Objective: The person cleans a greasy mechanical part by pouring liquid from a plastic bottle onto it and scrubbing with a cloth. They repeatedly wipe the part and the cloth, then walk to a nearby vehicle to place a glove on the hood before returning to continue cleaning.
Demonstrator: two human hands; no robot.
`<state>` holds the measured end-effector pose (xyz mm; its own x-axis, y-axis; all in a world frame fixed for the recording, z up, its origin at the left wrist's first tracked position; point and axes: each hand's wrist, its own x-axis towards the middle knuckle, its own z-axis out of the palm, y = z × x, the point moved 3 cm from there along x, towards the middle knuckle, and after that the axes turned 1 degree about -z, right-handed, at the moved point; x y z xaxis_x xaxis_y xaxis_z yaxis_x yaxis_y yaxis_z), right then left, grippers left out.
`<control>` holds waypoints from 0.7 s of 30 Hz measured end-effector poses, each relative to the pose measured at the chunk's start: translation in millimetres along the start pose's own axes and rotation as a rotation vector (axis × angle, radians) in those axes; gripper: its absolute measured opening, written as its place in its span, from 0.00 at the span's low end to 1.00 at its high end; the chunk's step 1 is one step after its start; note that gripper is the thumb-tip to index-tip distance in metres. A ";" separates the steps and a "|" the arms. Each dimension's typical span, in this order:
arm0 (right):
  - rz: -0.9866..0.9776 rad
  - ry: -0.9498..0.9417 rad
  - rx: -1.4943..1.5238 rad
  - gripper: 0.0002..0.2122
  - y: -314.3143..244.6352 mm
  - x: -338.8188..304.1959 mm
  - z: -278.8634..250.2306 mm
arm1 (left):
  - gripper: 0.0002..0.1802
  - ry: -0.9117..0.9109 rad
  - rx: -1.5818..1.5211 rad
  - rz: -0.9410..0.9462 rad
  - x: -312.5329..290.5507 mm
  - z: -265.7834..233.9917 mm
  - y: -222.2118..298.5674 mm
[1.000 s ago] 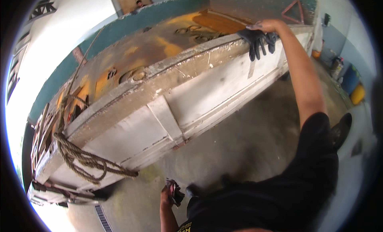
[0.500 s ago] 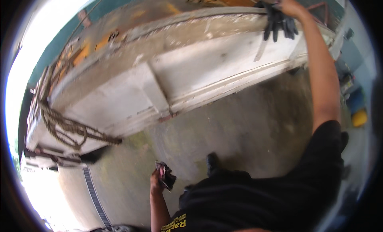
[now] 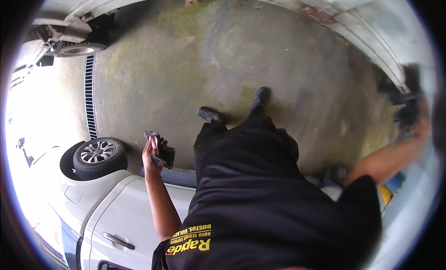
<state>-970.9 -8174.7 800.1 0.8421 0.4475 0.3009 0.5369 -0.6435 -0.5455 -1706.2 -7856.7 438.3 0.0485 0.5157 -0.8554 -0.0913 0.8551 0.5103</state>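
Observation:
My left hand [image 3: 152, 154] is closed around a crumpled dark bundle with a pinkish patch [image 3: 162, 154], perhaps cloth. It is held out over the floor by the white vehicle's side. At the far right, my right hand [image 3: 422, 123] is smeared by motion. It grips a pair of black gloves [image 3: 407, 115], which hang close to the end of the white truck bed side [image 3: 378, 40]. The fingers of that hand are partly hidden and blurred.
A white vehicle [image 3: 116, 219] with a side step [image 3: 179, 177] and a black tyre [image 3: 100, 157] is at lower left. A drain grate [image 3: 90, 98] crosses the concrete floor [image 3: 260, 47]. Another wheel [image 3: 79, 49] stands under the truck bed; a yellow object [image 3: 385, 194] lies at right.
My view has swung down and away from the truck bed. My right hand has come off its top edge with the black gloves, down to the right. The left still holds its bundle.

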 end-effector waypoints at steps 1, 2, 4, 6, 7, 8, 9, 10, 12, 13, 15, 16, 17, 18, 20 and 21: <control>0.159 -0.210 0.168 0.24 12.1 -41.5 59.7 | 0.20 0.012 0.000 -0.010 10.9 -29.0 0.9; 0.308 -0.434 0.314 0.24 9.7 -78.4 130.0 | 0.20 0.050 -0.016 -0.006 10.1 -59.0 12.9; 0.612 -0.800 0.656 0.25 24.3 -159.9 288.5 | 0.20 0.126 -0.028 0.008 7.3 -95.7 44.2; 0.623 -1.012 0.736 0.26 8.5 -231.0 414.8 | 0.20 -0.008 -0.077 0.042 17.4 -145.3 64.4; 0.699 -1.084 0.758 0.27 -18.4 -260.8 456.9 | 0.21 -0.073 -0.065 0.083 20.8 -172.8 80.4; 0.660 -1.106 0.781 0.27 -38.3 -291.5 488.4 | 0.21 -0.045 -0.017 0.147 15.9 -187.9 104.1; 0.617 -1.117 0.828 0.26 -60.0 -314.4 516.9 | 0.22 0.075 -0.108 0.159 6.9 -183.2 133.6; 0.486 -1.122 0.647 0.26 -98.6 -319.0 538.2 | 0.21 0.087 -0.117 0.172 4.5 -207.5 143.7; 0.132 -1.196 0.317 0.26 -148.2 -325.8 579.6 | 0.22 0.073 -0.180 0.207 9.3 -244.8 163.9; 0.055 -1.314 0.171 0.26 -200.3 -326.6 580.6 | 0.22 0.093 -0.203 0.210 9.1 -260.2 161.3; -0.410 -1.334 -0.131 0.25 -271.7 -338.4 582.0 | 0.22 0.120 -0.240 0.217 18.7 -283.5 161.6; -0.499 -1.363 -0.148 0.23 -297.1 -347.6 592.0 | 0.20 0.200 -0.219 0.272 32.5 -295.7 175.4; -0.592 -1.391 -0.167 0.22 -323.4 -353.6 606.1 | 0.17 0.215 -0.199 0.274 42.9 -306.8 187.1; -0.575 -1.503 -0.154 0.20 -366.3 -352.8 615.6 | 0.16 0.187 -0.184 0.301 50.9 -311.8 206.2; -0.748 -1.752 -0.239 0.20 -423.0 -345.4 650.0 | 0.14 0.156 -0.159 0.283 73.0 -335.1 213.0; -0.841 -1.872 -0.289 0.20 -457.5 -342.9 673.8 | 0.13 0.238 -0.158 0.285 86.0 -347.6 219.5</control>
<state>-1539.3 -7615.3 419.4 -0.5161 0.4501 -0.7288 0.8258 0.0357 -0.5628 -2067.8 -7643.2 445.9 -0.2308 0.6886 -0.6875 -0.2209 0.6510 0.7262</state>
